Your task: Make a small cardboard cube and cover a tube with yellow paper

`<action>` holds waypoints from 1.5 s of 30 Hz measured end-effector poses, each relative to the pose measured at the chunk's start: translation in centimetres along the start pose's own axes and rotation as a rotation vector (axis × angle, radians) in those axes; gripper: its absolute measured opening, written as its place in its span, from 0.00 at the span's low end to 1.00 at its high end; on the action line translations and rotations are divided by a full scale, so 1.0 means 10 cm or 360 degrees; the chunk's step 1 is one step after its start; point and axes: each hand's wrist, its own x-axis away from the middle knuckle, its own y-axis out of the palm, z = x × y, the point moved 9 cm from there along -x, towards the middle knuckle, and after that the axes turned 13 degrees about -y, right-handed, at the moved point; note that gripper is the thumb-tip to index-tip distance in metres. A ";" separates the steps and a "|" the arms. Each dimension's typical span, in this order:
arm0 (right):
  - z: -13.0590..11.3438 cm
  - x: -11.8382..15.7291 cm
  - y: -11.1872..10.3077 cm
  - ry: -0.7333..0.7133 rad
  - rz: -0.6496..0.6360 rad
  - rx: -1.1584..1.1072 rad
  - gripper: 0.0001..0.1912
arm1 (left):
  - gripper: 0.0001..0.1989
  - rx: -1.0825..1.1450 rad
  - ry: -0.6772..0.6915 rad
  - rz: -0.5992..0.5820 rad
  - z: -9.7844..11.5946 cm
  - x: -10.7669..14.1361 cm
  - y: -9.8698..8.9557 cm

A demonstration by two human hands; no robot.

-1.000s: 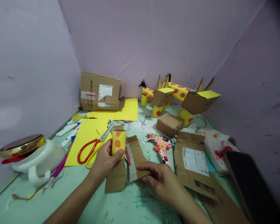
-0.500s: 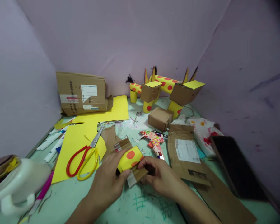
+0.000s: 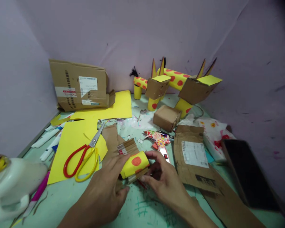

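Left hand [image 3: 103, 190] curled on 1 end, right hand [image 3: 169, 182] pinching the other with cardboard [image 3: 136, 177], I held the yellow tube [image 3: 135, 163] crosswise between.

You have bare tabletop [image 3: 133, 215] between your forearms, and another open patch farther ahead, between the yellow sheets [image 3: 73, 136] and the small box [image 3: 166, 117]. The floral tool [image 3: 159, 139] narrows your way there from the right. On your left, the scissors [image 3: 93, 142] and white mug [image 3: 15, 179] obstruct a low sweep; on your right, the flattened cardboard [image 3: 192, 179] and phone [image 3: 249, 172] do. Spotted figures [image 3: 178, 79] stand tall at the back.
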 end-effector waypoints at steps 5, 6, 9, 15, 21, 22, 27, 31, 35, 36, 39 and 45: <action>0.07 0.02 0.04 0.0103 0.0020 -0.0125 0.25 | 0.23 0.0192 -0.0121 -0.0018 0.02 -0.03 -0.01; 0.09 0.03 0.05 0.0119 0.0016 -0.0142 0.25 | 0.21 0.0219 -0.0110 -0.0033 0.04 -0.04 0.00; 0.12 0.05 0.08 0.0122 0.0015 -0.0178 0.21 | 0.16 0.0280 -0.0110 -0.0017 0.04 -0.05 0.01; 0.09 0.07 0.14 0.0074 0.0004 -0.0316 0.15 | 0.14 0.0342 -0.0143 0.0092 0.01 -0.01 0.04; 0.16 0.08 0.16 0.0199 0.0025 -0.0404 0.16 | 0.13 0.0383 -0.0273 0.0567 -0.08 -0.02 -0.32; 0.16 0.07 0.16 0.0195 0.0018 -0.0418 0.16 | 0.15 0.0371 -0.0364 0.0640 -0.13 -0.06 -0.38; 0.15 0.04 0.18 0.0172 -0.0053 -0.0425 0.18 | 0.17 0.0420 -0.0485 0.0399 -0.18 -0.36 -0.28; 0.15 0.05 0.17 0.0173 -0.0032 -0.0434 0.26 | 0.10 0.0500 -0.0133 0.0334 0.05 -0.36 -0.26; 0.16 0.06 0.15 0.0166 0.0055 -0.0466 0.29 | 0.10 0.0402 0.0471 0.0515 0.34 -0.12 -0.37; 0.16 0.06 0.14 0.0161 0.0071 -0.0449 0.28 | 0.11 0.0363 0.0562 0.0523 0.36 -0.07 -0.37; 0.16 0.06 0.13 0.0159 0.0094 -0.0376 0.26 | 0.16 0.0283 0.0673 0.0446 0.37 -0.01 -0.34; 0.15 0.04 0.15 0.0204 0.0132 -0.0532 0.19 | 0.20 0.0054 0.0693 0.0132 0.38 0.02 -0.23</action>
